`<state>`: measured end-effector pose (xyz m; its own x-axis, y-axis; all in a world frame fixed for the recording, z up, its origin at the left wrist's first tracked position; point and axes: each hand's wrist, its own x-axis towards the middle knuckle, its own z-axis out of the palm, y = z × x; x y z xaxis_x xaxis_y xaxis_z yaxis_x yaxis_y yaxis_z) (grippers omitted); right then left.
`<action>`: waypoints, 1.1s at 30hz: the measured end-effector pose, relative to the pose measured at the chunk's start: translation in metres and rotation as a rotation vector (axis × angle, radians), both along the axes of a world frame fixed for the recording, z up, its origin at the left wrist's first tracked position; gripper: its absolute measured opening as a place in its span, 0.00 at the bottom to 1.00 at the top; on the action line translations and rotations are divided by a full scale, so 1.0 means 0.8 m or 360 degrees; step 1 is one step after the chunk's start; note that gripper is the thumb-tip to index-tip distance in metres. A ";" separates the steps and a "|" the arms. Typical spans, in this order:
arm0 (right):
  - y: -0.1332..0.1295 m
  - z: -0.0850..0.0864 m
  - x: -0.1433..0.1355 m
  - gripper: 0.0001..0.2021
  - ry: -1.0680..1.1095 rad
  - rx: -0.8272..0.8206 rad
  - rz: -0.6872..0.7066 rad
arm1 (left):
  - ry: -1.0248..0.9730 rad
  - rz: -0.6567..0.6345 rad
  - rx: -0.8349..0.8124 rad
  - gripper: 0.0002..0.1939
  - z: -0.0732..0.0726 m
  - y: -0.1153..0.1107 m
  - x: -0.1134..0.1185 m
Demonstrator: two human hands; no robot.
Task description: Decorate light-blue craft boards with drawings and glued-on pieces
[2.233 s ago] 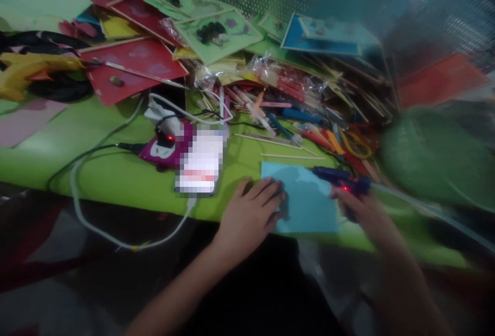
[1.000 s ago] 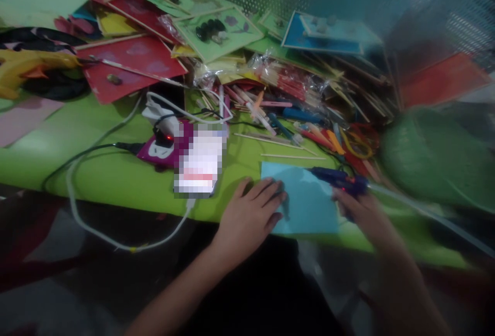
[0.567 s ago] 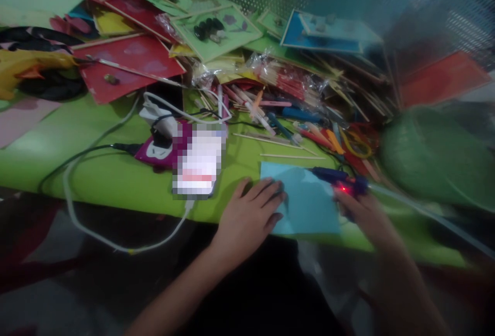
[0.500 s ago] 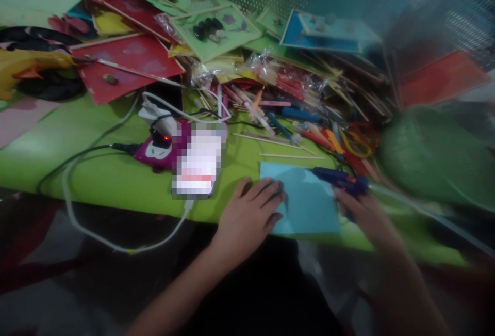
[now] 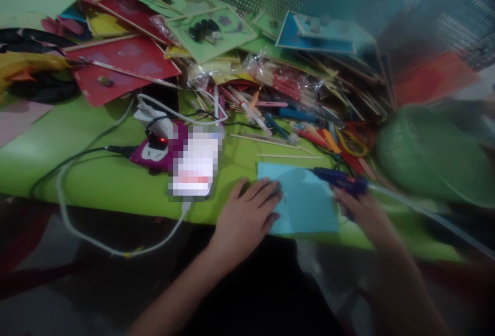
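Observation:
A light blue sheet of paper [image 5: 305, 204] lies near the front edge of the green table. Spread flat over its left side is my left hand [image 5: 247, 212], fingers apart and holding nothing. My right hand [image 5: 358, 207] grips a dark blue glue gun [image 5: 342, 180] at the sheet's right side. The gun's nozzle points left, over the top right part of the sheet. A long pale glue stick [image 5: 421, 212] sticks out of the gun's back end toward the right.
Left of my left hand sit a lit phone [image 5: 195, 163] and a purple power strip [image 5: 149, 154], with a white cable [image 5: 83, 233] looping past the table edge. Behind are thin sticks [image 5: 288, 156], pens and decorated cards [image 5: 211, 31]. A green bowl-like object [image 5: 429, 155] stands at right.
The view has shifted slightly, so the things on the table appear a little farther left. Both hands keep nearly the same pose against the blue sheet.

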<state>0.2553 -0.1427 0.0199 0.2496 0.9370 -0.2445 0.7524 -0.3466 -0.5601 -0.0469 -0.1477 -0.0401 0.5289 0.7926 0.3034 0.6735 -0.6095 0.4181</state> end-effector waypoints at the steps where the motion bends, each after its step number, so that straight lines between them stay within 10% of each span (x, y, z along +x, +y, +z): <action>1: -0.001 0.000 0.002 0.25 0.0015 -0.0006 -0.0019 | 0.0002 -0.0001 -0.0002 0.19 0.000 0.000 0.000; 33: -0.001 -0.004 0.001 0.23 0.0052 0.0035 -0.0017 | -0.0019 0.0011 0.0016 0.18 0.001 0.000 0.000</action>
<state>0.2560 -0.1433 0.0165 0.2519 0.9395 -0.2322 0.7299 -0.3420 -0.5919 -0.0469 -0.1477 -0.0393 0.5195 0.7932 0.3177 0.6729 -0.6089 0.4201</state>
